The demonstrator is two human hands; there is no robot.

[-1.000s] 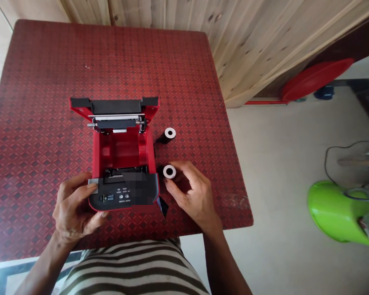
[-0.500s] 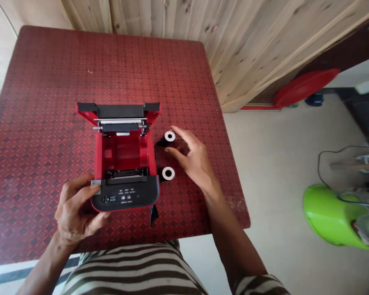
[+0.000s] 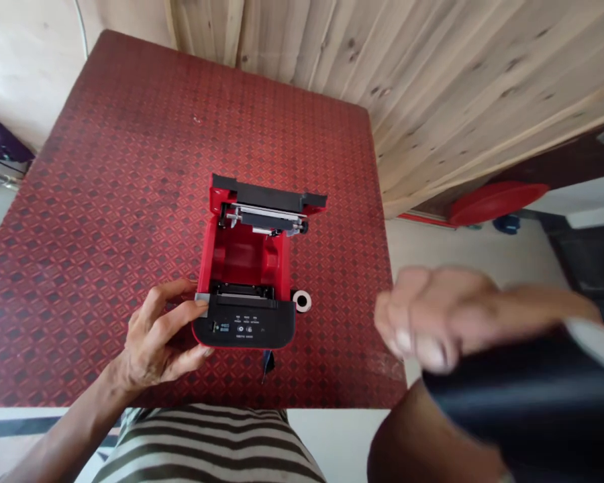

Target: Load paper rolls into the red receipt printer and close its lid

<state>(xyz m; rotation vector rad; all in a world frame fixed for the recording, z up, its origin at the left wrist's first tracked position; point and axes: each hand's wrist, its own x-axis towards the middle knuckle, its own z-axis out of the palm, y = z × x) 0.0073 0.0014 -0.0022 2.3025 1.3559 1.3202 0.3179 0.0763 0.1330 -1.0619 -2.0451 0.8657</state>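
A red and black label printer stands on the table with its lid raised, and its red inner bay shows bare. My left hand grips its front left corner, fingers on the side and grey tab, thumb at the front edge. My right hand, blurred by motion, is raised at the right close to the camera. Its fingers are curled over a black ribbon roll, whose dark film fills the lower right. A second roll with a white core lies against the printer's right side.
The red patterned table meets a wooden plank wall at the back. A small dark strip sticks out below the printer's front. On the floor at the right stand a red round basin and a dark blue item.
My right hand has taken one of the two rolls from beside the printer and lifted it right, towards the camera. My left hand stays on the printer. The view has shifted.
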